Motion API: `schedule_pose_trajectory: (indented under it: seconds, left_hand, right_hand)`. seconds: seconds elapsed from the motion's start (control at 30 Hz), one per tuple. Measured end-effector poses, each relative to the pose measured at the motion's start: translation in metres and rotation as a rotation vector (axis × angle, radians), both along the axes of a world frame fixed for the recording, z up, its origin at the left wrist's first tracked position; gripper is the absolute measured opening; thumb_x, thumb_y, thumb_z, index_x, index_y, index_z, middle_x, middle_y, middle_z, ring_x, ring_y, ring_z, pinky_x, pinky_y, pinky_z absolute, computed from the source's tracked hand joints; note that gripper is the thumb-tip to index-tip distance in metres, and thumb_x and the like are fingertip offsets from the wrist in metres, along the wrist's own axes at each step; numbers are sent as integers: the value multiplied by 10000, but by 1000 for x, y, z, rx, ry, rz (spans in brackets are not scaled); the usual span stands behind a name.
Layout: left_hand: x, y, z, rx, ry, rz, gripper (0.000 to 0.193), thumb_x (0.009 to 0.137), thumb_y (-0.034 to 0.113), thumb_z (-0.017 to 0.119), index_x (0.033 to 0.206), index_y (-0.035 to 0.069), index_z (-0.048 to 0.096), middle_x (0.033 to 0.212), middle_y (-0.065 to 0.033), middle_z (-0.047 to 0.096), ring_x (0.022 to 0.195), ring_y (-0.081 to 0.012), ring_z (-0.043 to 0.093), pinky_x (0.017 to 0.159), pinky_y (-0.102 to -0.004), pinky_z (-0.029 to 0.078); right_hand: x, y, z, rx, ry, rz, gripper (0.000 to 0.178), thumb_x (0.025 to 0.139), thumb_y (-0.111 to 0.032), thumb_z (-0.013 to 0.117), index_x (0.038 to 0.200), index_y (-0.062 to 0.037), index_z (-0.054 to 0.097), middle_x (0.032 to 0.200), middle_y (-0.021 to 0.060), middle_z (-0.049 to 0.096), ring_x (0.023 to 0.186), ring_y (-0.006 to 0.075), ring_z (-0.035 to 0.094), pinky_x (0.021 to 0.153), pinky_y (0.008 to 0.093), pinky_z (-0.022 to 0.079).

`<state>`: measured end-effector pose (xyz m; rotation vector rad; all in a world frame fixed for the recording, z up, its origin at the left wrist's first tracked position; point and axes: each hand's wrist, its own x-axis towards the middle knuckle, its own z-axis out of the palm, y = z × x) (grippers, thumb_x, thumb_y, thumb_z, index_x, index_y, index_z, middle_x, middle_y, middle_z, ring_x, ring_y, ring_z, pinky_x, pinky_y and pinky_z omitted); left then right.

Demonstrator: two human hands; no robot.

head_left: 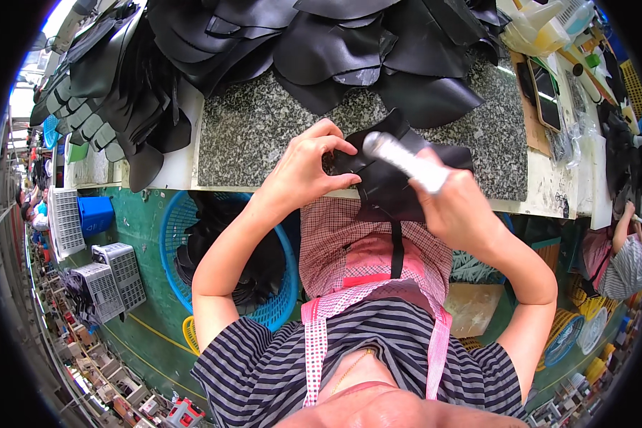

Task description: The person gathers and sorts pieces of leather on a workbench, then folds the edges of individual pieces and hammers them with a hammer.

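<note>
At the front edge of a speckled stone slab (pixel 242 135) lies a black leather-like piece (pixel 392 187), partly hanging over the edge with a narrow strap below. My left hand (pixel 308 160) curves round its left side, index fingertip and thumb at its edge, holding it. Above its right part, my right hand (pixel 455 207) is closed round a silvery, hammer-like tool (pixel 406 162). The tool's rounded end points up and left; glare and blur hide its exact shape. Whether the tool touches the piece, I cannot tell.
Heaped black cut pieces (pixel 335 43) cover the slab's far side, with a fanned stack (pixel 132 93) at left. A phone (pixel 544 93) and plastic bags (pixel 538 32) lie right. Below stand a blue basket (pixel 287 285) and grey crates (pixel 107 285). Another person (pixel 624 264) works far right.
</note>
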<state>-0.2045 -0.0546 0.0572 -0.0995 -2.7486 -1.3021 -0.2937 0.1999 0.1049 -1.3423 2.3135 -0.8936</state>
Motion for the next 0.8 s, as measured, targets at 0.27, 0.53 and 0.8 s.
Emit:
schedule_pose_trajectory:
  seconds: [0.27, 0.53, 0.8]
  left_hand:
    - [2, -2, -4, -52, -2, 12, 447, 679, 175, 924, 1065, 27, 754, 1103, -111, 639, 1028, -279, 676, 902, -365, 551]
    - [8, 2, -6, -43, 49, 48, 535, 627, 154, 920, 1102, 17, 715, 1147, -128, 629, 1095, -315, 659, 959, -391, 541]
    - [13, 8, -16, -75, 111, 63, 569, 607, 113, 887, 1126, 32, 667, 1209, -144, 585, 1190, -358, 582, 1055, -436, 477]
  right_hand:
    - [0, -5, -1, -6, 80, 40, 205, 1021, -150, 567, 1006, 2, 431, 779, 244, 667, 740, 471, 663, 624, 557, 504]
    - [0, -7, -3, -75, 105, 69, 164, 1002, -113, 559, 1035, 9, 454, 797, 228, 658, 737, 457, 663, 630, 524, 524]
    - [0, -16, 3, -12, 106, 102, 220, 1035, -175, 559, 997, 9, 446, 780, 259, 662, 735, 470, 664, 623, 546, 515]
